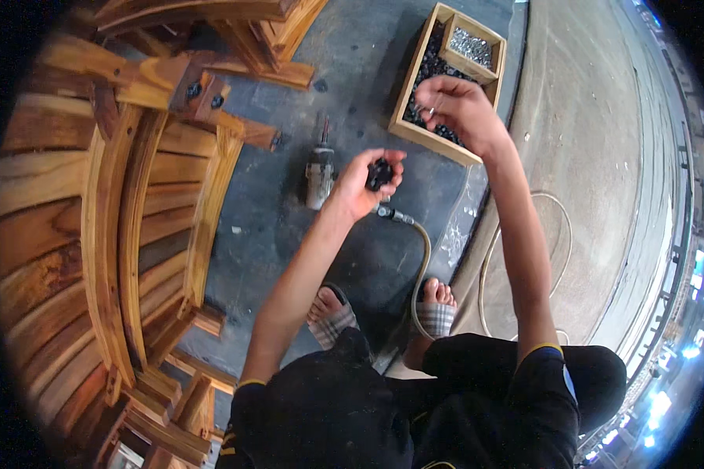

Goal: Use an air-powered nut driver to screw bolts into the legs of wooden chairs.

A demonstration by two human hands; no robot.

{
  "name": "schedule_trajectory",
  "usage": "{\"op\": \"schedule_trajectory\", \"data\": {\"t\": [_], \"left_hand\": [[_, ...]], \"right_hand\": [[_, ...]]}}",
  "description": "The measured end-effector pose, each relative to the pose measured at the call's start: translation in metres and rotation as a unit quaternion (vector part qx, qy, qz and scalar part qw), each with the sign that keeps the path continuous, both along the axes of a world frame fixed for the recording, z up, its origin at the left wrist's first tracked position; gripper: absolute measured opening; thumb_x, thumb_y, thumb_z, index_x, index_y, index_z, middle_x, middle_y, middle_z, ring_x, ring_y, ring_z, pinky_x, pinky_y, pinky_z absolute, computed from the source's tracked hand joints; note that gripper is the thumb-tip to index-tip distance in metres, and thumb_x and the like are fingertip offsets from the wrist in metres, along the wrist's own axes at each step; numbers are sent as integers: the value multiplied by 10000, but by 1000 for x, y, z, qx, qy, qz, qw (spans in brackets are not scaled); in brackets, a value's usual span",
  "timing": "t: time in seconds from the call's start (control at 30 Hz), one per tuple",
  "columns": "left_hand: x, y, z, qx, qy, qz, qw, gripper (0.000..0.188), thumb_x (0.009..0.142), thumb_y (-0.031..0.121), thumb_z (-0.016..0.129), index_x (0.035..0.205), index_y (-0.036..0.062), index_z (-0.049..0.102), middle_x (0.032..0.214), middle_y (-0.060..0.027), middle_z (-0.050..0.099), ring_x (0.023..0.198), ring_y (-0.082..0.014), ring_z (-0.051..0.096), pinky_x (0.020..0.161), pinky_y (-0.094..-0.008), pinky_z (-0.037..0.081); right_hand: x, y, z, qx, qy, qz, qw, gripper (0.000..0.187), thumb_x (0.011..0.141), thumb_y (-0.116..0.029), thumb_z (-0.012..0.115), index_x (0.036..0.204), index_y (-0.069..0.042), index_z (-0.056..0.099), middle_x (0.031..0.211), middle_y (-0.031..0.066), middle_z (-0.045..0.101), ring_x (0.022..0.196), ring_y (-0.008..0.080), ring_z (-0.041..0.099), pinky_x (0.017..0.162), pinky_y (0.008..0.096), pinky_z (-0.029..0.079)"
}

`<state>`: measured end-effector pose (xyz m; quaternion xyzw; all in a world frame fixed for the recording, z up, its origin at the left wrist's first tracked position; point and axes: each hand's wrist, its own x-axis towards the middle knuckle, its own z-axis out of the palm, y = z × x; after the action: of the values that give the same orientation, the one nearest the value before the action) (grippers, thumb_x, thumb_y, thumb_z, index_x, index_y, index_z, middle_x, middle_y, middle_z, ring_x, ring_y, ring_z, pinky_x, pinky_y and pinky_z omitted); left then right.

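My left hand (355, 190) is curled, palm up, around several small black pieces (379, 174) in the middle of the view. Farther right, my right hand (469, 113) is over the near part of a wooden box (432, 141). Its fingers pinch a small shiny metal piece (431, 112), too small to tell its exact kind. Inside the box lie many black pieces (429, 66), partly hidden by the right hand. A small inner compartment at the far end holds silvery metal fasteners (471, 47).
An air-powered driver (321, 176), bit pointing away, lies left of my left hand. Its pale hose (427, 250) curves past my sandalled feet. Slatted wooden furniture (105, 234) fills the left side. More wooden legs (274, 70) stand at the far left. Dark sheeting covers the floor.
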<state>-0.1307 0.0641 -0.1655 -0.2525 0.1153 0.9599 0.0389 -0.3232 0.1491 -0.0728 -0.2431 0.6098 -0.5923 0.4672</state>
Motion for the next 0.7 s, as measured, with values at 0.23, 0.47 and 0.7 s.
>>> {"op": "schedule_trajectory", "data": {"t": [0.23, 0.47, 0.7], "left_hand": [[-12, 6, 25, -13, 39, 12, 999, 225, 940, 224, 396, 962, 41, 525, 795, -87, 573, 657, -186, 548, 446, -244, 374], [12, 9, 10, 42, 132, 9, 990, 276, 841, 129, 488, 1050, -37, 560, 764, -81, 520, 647, -170, 480, 448, -232, 345], [82, 15, -10, -26, 101, 44, 994, 309, 833, 113, 469, 1068, -66, 561, 785, -123, 562, 638, -207, 526, 480, -240, 383]], "right_hand": [[62, 6, 23, 77, 306, 185, 931, 83, 798, -4, 628, 876, 23, 639, 731, 61, 647, 676, 89, 619, 594, 243, 498], [57, 10, 31, 74, 297, 89, 948, 136, 748, -28, 606, 873, 9, 646, 677, 76, 613, 656, 86, 607, 614, 232, 490], [63, 39, -105, 211, 516, 97, 825, 156, 679, -128, 657, 796, -25, 659, 725, 183, 647, 715, 361, 637, 679, 423, 511]]}}
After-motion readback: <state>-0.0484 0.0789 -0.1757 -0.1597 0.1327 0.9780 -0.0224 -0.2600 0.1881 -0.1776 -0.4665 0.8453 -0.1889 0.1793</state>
